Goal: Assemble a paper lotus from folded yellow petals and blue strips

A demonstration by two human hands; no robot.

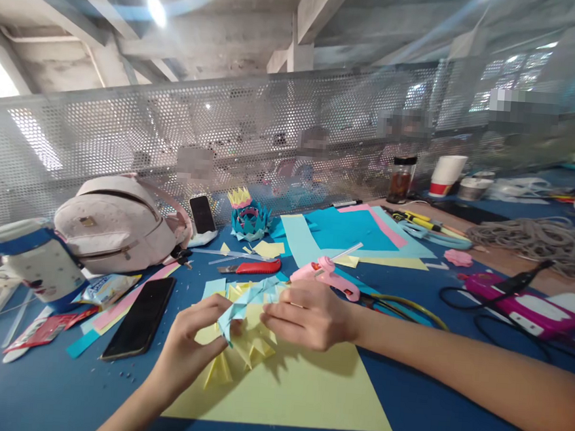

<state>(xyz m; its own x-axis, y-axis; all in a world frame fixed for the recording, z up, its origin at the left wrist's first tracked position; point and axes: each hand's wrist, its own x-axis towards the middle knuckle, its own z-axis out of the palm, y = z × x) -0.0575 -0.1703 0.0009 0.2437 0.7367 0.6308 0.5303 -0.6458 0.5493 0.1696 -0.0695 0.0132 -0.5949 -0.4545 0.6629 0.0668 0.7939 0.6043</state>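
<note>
Between my two hands is a folded light-blue paper strip (pixel 235 312) with pointed edges. My left hand (pixel 191 340) curls its fingers and thumb around the strip's left end. On the other end my right hand (pixel 307 314) is closed, its fingertips mostly hidden. Right under them lie folded yellow paper points (pixel 253 346), some partly covered by my hands. These rest on a large yellow sheet (pixel 305 391). A pink glue gun (pixel 335 276) lies just behind my right hand, a clear glue stick (pixel 348 251) rising from it. A red utility knife (pixel 252 266) lies behind the strip.
At the back stands a blue paper lotus (pixel 250 221). Coloured sheets (pixel 348 229) lie behind the glue gun, scissors (pixel 399 307) beside my right forearm. To the left are a phone (pixel 140 317), a mug (pixel 42 264) and a backpack (pixel 114 223); a magenta device (pixel 522 304) is at right.
</note>
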